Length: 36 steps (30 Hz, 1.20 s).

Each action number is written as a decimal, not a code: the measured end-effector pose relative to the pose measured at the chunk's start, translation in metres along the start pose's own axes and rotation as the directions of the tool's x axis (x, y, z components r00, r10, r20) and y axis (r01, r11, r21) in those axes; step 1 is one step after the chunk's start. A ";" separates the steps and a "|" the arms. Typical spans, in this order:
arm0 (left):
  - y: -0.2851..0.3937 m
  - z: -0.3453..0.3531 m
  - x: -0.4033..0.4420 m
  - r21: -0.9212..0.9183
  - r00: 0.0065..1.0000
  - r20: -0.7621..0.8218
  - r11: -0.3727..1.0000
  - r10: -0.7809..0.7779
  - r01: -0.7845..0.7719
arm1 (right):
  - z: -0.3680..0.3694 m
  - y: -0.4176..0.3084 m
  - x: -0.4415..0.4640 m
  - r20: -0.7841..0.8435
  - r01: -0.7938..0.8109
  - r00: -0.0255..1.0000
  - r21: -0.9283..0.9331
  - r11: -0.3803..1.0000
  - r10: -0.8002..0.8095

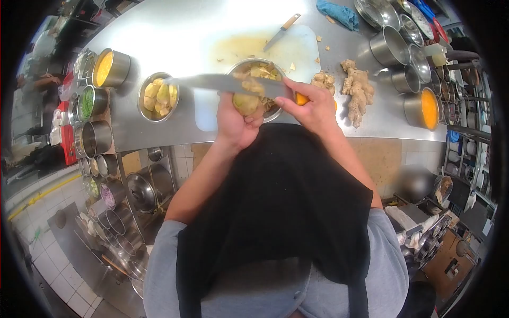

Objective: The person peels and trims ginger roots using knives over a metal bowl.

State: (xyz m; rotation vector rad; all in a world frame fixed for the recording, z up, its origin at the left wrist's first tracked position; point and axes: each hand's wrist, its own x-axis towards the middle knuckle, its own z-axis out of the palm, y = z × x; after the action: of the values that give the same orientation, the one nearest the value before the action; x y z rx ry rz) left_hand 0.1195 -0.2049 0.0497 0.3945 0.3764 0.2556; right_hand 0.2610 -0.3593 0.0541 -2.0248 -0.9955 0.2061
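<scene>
My left hand (236,123) is closed around a partly peeled piece of ginger (246,102), holding it over a metal bowl of peelings (274,114). In my right hand (314,107) is a large knife (212,82) with an orange handle. Its blade points left across the ginger and is a little blurred. Peeled ginger pieces (160,98) fill a smaller steel bowl (151,116) on the left. Unpeeled ginger (358,94) lies on the steel counter to the right, beside a smaller knobbly piece (323,80).
A white cutting board (205,114) lies beneath the bowl, with a small wooden-handled knife (282,32) and scraps on it. A blue cloth (339,15) sits at the back. Pots of orange food (430,108) and yellow food (104,69) stand at the sides.
</scene>
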 end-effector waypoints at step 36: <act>0.033 -0.018 0.016 0.808 0.992 -0.110 0.575 -0.069 0.129 | -0.126 -0.001 -0.042 -0.113 -0.585 0.803 0.040 0.810 0.585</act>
State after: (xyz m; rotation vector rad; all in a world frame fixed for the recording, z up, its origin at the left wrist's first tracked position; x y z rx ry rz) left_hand 0.1213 -0.1648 0.0431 1.2951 0.5759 -0.0434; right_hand 0.2915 -0.4674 0.1248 -2.2629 -0.2596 0.4063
